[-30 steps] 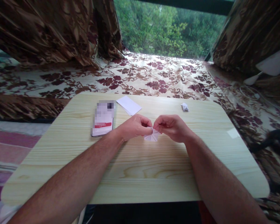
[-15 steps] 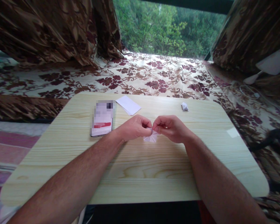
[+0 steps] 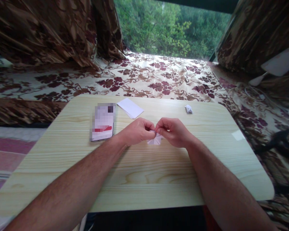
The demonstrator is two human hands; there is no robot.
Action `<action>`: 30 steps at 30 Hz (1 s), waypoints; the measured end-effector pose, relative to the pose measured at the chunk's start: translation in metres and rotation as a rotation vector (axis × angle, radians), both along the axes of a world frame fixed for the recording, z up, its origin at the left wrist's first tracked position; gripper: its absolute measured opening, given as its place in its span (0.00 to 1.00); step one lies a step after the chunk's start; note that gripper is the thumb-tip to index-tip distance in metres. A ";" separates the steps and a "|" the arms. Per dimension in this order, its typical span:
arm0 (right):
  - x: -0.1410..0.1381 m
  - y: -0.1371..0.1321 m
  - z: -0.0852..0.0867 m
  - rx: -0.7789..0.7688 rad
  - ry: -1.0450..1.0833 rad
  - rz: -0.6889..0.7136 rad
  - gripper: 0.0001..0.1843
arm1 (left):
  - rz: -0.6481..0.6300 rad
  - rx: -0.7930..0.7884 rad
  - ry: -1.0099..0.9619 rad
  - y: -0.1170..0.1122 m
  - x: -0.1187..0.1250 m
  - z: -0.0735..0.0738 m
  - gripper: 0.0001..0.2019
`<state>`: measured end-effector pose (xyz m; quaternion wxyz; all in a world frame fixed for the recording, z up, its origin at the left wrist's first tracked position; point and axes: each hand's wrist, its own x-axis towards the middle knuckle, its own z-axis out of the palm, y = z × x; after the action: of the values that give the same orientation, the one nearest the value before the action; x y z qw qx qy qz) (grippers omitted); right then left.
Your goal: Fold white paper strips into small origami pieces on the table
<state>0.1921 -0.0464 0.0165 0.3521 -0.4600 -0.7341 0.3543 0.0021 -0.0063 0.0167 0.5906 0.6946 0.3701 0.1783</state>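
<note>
So both hands meet in the middle of the light wood table, knuckles nearly touching. The left hand and the right hand are each curled in, thumb and fingertips pinching the top of a small folded white paper piece. It has creases fanning out from the pinch point, and its lower edge pokes out below the fingers, right down at the tabletop. Can't tell if it actually rests on the wood or hangs just above it. Both forearms come in from the near edge, bare.

Other stuff on the table, going from the hands:
- at about 10 o'clock, just beside the left hand, a flat rectangular phone-looking thing lying face up. The face is blurred out, so no details.
- at about 11 o'clock, past the phone's far corner, a couple of plain white sheets stacked at an angle.
- at about 1 o'clock, well apart near the far edge, a tiny scrunched or folded bit of white paper.

Behind the table there's a cream cloth with maroon flowers, brown patterned curtains on both sides, and a window full of green trees at 12 o'clock.
</note>
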 end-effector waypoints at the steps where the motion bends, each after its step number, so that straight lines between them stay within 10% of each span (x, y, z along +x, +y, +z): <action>1: 0.000 0.000 0.000 0.004 0.001 -0.002 0.04 | 0.002 0.003 0.001 0.000 0.000 0.001 0.05; 30: -0.004 0.004 -0.002 -0.267 0.408 -0.011 0.06 | 0.055 0.040 -0.040 -0.006 0.003 0.002 0.07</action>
<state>0.1877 -0.0428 0.0142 0.4311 -0.4252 -0.5919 0.5320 0.0052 -0.0125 0.0182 0.5789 0.6921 0.3734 0.2156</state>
